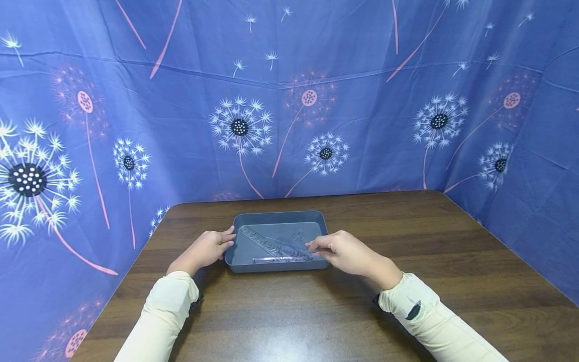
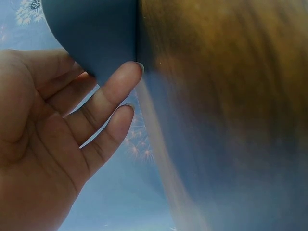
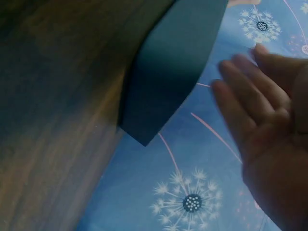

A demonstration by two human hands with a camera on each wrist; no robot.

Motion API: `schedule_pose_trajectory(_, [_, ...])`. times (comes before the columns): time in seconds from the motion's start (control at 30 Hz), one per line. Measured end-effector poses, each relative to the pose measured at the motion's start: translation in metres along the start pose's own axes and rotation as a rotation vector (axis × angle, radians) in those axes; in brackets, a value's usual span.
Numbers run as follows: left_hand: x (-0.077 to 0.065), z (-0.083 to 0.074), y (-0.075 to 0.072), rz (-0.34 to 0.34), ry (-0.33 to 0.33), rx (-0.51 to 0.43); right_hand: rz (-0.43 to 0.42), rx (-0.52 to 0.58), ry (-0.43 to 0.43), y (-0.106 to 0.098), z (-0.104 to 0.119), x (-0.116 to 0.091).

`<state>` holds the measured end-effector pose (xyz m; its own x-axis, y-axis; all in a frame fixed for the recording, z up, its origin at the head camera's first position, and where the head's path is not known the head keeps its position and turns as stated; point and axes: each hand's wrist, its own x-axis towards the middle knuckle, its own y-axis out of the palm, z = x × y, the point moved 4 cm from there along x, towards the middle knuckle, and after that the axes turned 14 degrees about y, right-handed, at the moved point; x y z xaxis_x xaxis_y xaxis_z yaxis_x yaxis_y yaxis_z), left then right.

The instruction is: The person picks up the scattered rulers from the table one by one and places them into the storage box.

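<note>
A shallow grey tray (image 1: 276,218) stands on the table. Inside it lie a clear ruler (image 1: 259,238), placed diagonally, and other transparent pieces, overlapping near the right side. A narrow, faintly purple clear strip (image 1: 276,260) lies along the front. At the tray's left end my left hand (image 1: 211,248) holds the wall, its fingers on both sides; the left wrist view has two fingers (image 2: 103,103) outside. My right hand (image 1: 339,250) reaches over the right wall, fingertips among the clear pieces. Blurred in the right wrist view, its fingers (image 3: 245,96) show no clear hold.
The brown wooden table (image 1: 280,311) extends around the tray. Behind it and at both sides hangs a blue cloth (image 1: 375,110) with dandelion prints. The table's far edge runs close behind the tray.
</note>
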<state>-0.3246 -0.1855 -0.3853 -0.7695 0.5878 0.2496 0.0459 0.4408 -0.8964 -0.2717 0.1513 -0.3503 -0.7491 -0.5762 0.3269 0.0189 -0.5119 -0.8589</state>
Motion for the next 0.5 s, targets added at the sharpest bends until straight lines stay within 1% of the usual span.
schedule_pose_trajectory(0.1, [0.0, 0.001, 0.001, 0.0, -0.004, -0.008, 0.12, -0.048, 0.04, 0.01, 0.0, -0.001])
schedule_pose_trajectory(0.23, [-0.001, 0.001, 0.001, 0.006, -0.004, -0.012, 0.246, -0.091, 0.109, 0.024, -0.001, -0.004])
schedule_pose_trajectory(0.3, [-0.001, 0.0, 0.001, 0.008, -0.015, -0.019, 0.292, -0.107, 0.144, 0.029, -0.001, -0.006])
schedule_pose_trajectory(0.37, [-0.001, -0.001, 0.0, 0.01, -0.011, -0.015, 0.326, -0.118, 0.171, 0.032, -0.002, -0.007])
schedule_pose_trajectory(0.43, [-0.001, -0.002, -0.001, 0.009, -0.022, -0.023, 0.348, -0.122, 0.183, 0.034, -0.001, -0.007])
schedule_pose_trajectory(0.5, [-0.001, -0.002, -0.001, 0.009, -0.018, -0.018, 0.363, -0.126, 0.186, 0.035, 0.0, -0.008])
